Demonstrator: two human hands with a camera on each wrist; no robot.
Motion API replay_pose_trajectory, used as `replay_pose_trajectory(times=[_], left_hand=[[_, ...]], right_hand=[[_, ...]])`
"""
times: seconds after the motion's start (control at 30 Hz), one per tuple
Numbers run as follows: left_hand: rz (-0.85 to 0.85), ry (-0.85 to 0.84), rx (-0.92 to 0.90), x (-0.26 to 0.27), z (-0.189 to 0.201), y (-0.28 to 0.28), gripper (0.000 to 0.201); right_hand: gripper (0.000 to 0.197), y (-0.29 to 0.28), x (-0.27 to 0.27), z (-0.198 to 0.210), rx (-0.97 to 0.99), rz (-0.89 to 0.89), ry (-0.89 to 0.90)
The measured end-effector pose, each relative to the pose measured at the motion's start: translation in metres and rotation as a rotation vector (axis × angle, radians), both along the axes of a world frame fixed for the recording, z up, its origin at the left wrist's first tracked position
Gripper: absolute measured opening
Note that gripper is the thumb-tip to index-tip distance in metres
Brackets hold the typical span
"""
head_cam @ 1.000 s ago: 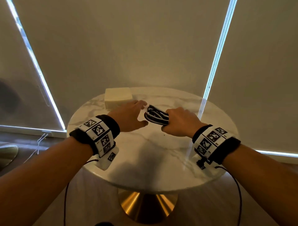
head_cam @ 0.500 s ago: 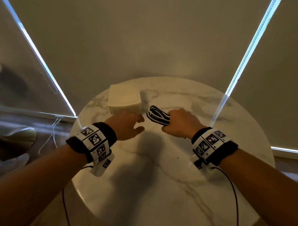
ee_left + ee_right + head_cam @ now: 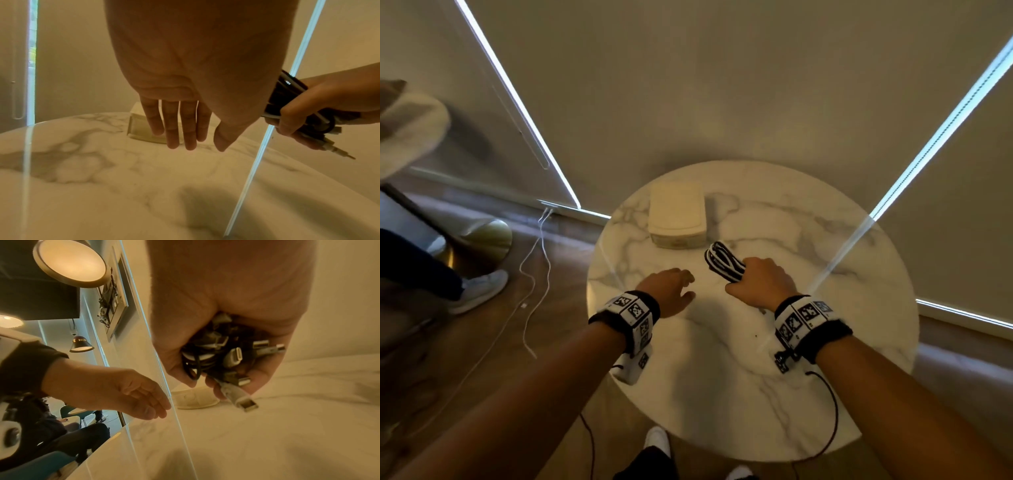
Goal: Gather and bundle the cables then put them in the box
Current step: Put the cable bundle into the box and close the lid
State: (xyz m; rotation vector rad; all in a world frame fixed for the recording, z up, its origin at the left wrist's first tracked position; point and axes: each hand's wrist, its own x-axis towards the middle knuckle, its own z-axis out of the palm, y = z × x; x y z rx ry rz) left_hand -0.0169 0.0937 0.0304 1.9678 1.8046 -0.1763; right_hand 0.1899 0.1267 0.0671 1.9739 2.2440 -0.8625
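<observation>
My right hand (image 3: 758, 282) grips a folded bundle of black and white cables (image 3: 722, 262) above the round marble table (image 3: 808, 394). In the right wrist view the bundle (image 3: 224, 353) fills the fist, with several plug ends sticking out below. The left wrist view shows the same bundle (image 3: 287, 99) at the right edge. A cream box (image 3: 677, 215) with its lid on sits at the table's far side, just beyond the bundle. My left hand (image 3: 669, 286) hovers over the table left of the bundle, fingers (image 3: 171, 128) straight and holding nothing, pointing toward the box (image 3: 139, 128).
A loose white cord (image 3: 530, 274) trails over the wooden floor left of the table. Another person's leg and white shoe (image 3: 479, 289) are at the far left, beside a gold base (image 3: 482, 240). Window blinds close off the space behind the table.
The view has risen and tilted down, showing more floor and table. My left hand has drawn back from the bundle toward me. The right hand keeps its grip on the cables.
</observation>
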Motion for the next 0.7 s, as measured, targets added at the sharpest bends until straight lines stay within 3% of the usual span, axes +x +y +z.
replay_pose_trajectory(times=[0.27, 0.7], left_hand=[[0.110, -0.016, -0.054, -0.020, -0.004, -0.001, 0.051], [-0.004, -0.068, 0.046, -0.057, -0.049, 0.073, 0.063]], right_hand=[[0.036, 0.005, -0.020, 0.010, -0.089, -0.042, 0.071], [0.034, 0.049, -0.075, -0.038, -0.144, -0.244, 0.125]])
